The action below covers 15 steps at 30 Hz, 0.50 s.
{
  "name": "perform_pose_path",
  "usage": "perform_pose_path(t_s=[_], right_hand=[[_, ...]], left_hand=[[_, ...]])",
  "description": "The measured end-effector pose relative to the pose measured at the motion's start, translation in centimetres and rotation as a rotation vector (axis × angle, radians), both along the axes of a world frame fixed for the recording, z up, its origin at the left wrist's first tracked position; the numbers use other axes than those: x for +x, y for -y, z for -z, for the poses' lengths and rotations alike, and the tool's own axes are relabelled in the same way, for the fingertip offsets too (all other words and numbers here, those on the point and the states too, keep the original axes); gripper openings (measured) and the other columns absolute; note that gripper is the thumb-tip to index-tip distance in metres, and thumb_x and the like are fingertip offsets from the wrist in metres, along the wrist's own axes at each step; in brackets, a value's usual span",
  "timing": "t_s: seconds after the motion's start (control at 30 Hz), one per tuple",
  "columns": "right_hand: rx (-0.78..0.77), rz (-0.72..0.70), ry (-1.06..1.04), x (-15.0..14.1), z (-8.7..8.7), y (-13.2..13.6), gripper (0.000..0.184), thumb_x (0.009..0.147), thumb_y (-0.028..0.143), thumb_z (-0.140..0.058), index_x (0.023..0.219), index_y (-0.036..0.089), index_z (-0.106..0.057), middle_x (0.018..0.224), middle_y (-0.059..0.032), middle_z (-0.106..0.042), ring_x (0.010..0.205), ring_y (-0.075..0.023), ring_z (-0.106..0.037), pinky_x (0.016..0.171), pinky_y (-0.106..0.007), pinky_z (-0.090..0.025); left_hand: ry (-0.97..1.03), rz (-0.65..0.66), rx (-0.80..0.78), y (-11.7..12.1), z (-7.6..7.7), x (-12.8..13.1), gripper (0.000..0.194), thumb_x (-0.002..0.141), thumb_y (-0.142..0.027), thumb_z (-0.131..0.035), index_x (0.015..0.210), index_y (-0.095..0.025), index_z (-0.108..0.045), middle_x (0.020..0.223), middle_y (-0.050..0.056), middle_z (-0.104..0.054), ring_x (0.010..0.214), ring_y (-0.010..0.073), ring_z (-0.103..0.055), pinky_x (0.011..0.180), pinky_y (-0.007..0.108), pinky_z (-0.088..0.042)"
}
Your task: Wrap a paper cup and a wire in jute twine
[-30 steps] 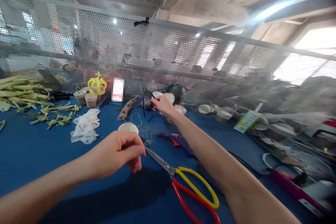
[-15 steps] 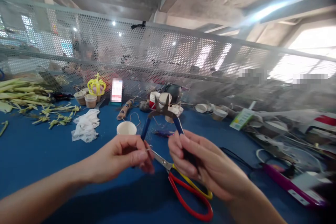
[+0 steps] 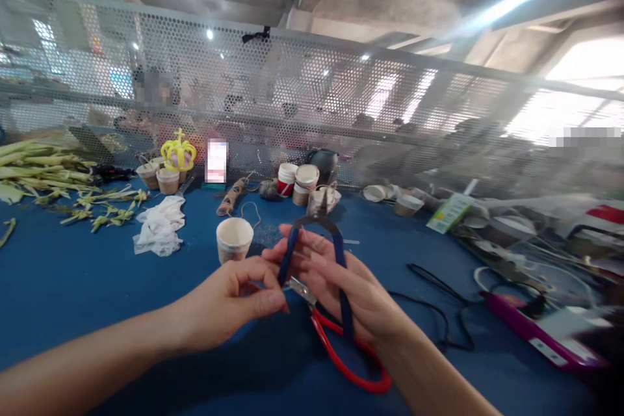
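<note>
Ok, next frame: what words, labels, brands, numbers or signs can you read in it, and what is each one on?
No text can be read.
Upright lit screen: pixelated, nothing legible.
Green-and-white card: print too blurred to read.
Blue-handled pliers: no lettering can be made out.
Purple power strip: no legible marking.

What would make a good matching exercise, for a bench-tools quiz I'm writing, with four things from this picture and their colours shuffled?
Column one:
1. Pliers
2. Scissors
3. Crown-shaped item
4. Power strip

Column two:
A. Bright yellow, near the small cups
B. Purple, with white sockets
C. Dark blue handles
D. Red handle showing

Right pairs: 1-C, 2-D, 3-A, 4-B
</note>
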State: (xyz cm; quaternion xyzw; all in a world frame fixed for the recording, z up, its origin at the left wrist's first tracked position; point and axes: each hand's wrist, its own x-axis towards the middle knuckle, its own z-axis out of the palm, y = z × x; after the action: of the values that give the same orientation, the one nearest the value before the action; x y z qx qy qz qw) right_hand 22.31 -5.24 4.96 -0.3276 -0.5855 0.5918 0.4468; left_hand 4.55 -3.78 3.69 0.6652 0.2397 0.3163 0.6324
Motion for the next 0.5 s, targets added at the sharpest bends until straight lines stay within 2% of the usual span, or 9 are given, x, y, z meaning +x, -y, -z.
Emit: perform_pose_path(t_s=[0.1, 0.27, 0.37, 0.5], right_hand=[[0.202, 0.14, 0.239, 0.4, -0.3, 0.6, 0.039, 0.081, 0.035, -0.049, 0.117, 0.02, -0.044, 0.106, -0.0087, -0.056, 0.1, -0.0206, -0.054, 0.09, -0.038, -0.039], [0.518, 0.213, 0.679, 0.8, 1.4, 0.7, 0.047, 0.079, 0.029, -0.051, 0.124, 0.023, -0.038, 0.106, -0.0074, -0.054, 0.099, -0.0205, -0.052, 0.089, -0.037, -0.04], [0.648, 0.225, 0.791, 1.0, 2.3, 0.4, 0.05, 0.079, 0.029, -0.051, 0.126, 0.024, -0.034, 0.108, -0.0085, -0.052, 0.098, -0.0212, -0.052, 0.087, -0.038, -0.041], [0.724, 0.276, 0.864, 1.1, 2.6, 0.0, 0.049, 0.079, 0.031, -0.051, 0.125, 0.022, -0.035, 0.112, -0.0109, -0.049, 0.103, -0.0235, -0.048, 0.089, -0.04, -0.039]], left_hand=[[0.048, -0.119, 0.012, -0.5, -0.7, -0.6, 0.023, 0.075, -0.034, -0.057, 0.063, -0.014, -0.055, 0.082, 0.002, -0.054, 0.084, 0.0127, -0.049, 0.081, 0.026, -0.035], [0.108, -0.067, -0.18, -1.1, -0.7, -1.2, 0.019, 0.073, -0.032, -0.061, 0.071, -0.013, -0.059, 0.061, -0.001, -0.054, 0.058, 0.0087, -0.047, 0.061, 0.024, -0.037], [0.137, -0.102, -0.233, -1.2, -0.4, -1.1, 0.018, 0.07, -0.03, -0.064, 0.077, -0.014, -0.059, 0.058, -0.002, -0.054, 0.055, 0.0074, -0.046, 0.056, 0.022, -0.035], [0.163, -0.099, -0.323, -1.2, -0.2, -1.0, 0.017, 0.071, -0.03, -0.063, 0.075, -0.016, -0.055, 0.057, -0.003, -0.055, 0.051, 0.0064, -0.048, 0.052, 0.02, -0.035]])
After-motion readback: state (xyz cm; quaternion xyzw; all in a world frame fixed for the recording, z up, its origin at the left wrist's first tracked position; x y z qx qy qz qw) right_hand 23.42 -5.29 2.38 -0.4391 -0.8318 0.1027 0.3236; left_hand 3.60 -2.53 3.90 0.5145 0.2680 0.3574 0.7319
